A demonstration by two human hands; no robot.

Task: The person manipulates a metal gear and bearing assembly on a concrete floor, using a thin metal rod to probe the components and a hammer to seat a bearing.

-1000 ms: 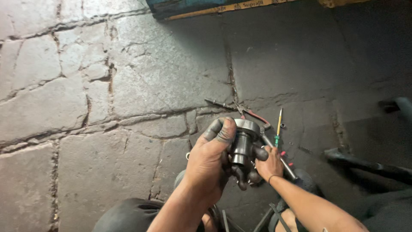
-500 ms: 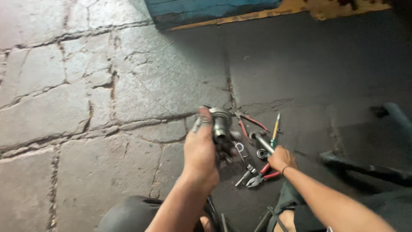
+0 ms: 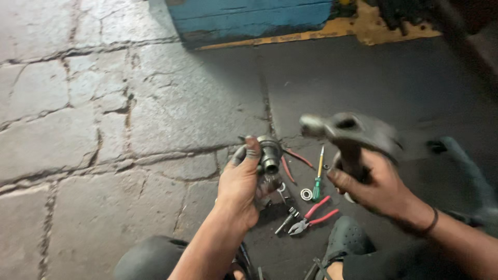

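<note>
Where the right hand (image 3: 381, 189) reached down to the tools half a second ago, it now grips a blurred grey metal hammer (image 3: 350, 135) raised beside the greasy cylindrical metal part (image 3: 270, 158), which the left hand (image 3: 241, 189) clasps above the stone floor (image 3: 104, 129); red-handled pliers (image 3: 311, 218) lie below.

Floor (image 3: 104, 129): cracked grey stone slabs, darker at right.
On it: red-handled pliers (image 3: 311, 219), green-handled screwdriver (image 3: 318, 179), small metal ring (image 3: 306, 194), blue wooden box (image 3: 249, 18).
</note>
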